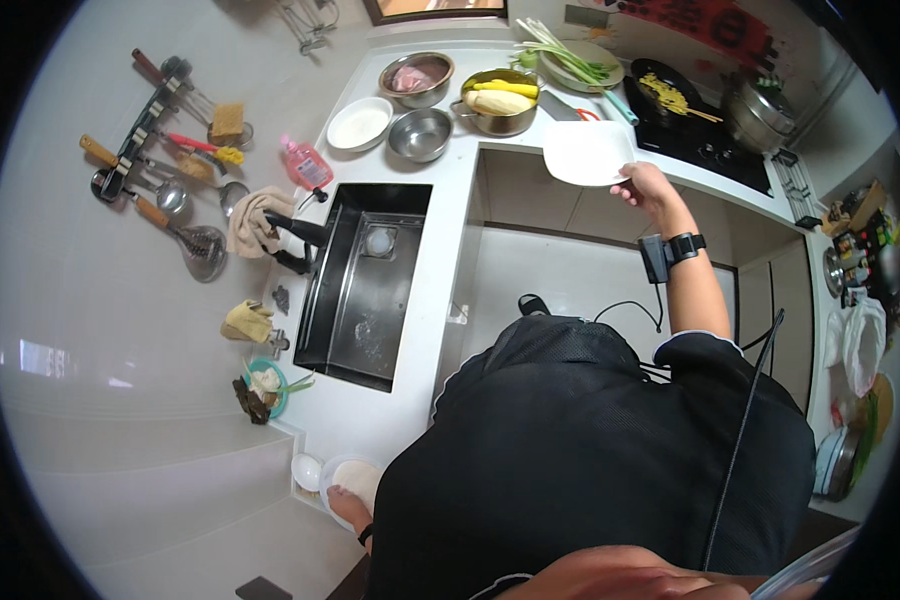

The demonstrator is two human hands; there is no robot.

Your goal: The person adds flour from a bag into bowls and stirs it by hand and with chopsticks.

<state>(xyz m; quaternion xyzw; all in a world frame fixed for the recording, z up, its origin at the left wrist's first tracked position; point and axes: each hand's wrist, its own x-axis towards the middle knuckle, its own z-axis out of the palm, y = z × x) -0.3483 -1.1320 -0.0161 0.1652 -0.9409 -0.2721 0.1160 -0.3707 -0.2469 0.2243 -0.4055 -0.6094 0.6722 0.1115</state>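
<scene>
My right hand (649,187) grips the near right corner of a white square plate (586,151), holding it at the front edge of the counter. Behind the plate lie a cleaver (558,106) and an orange-handled tool (588,115). Far back on my left, my left hand (350,506) touches a round white dish (329,480) with pale contents. Its fingers are small and partly hidden, so whether they grip the rim is unclear. A small white bowl (307,472) stands beside that dish.
A black sink (367,300) with faucet lies left. Behind it stand a steel bowl of meat (412,77), an empty steel bowl (420,135) and a pot of peeled vegetables (499,101). A wok with yellow food (664,94) sits on the black cooktop (701,154).
</scene>
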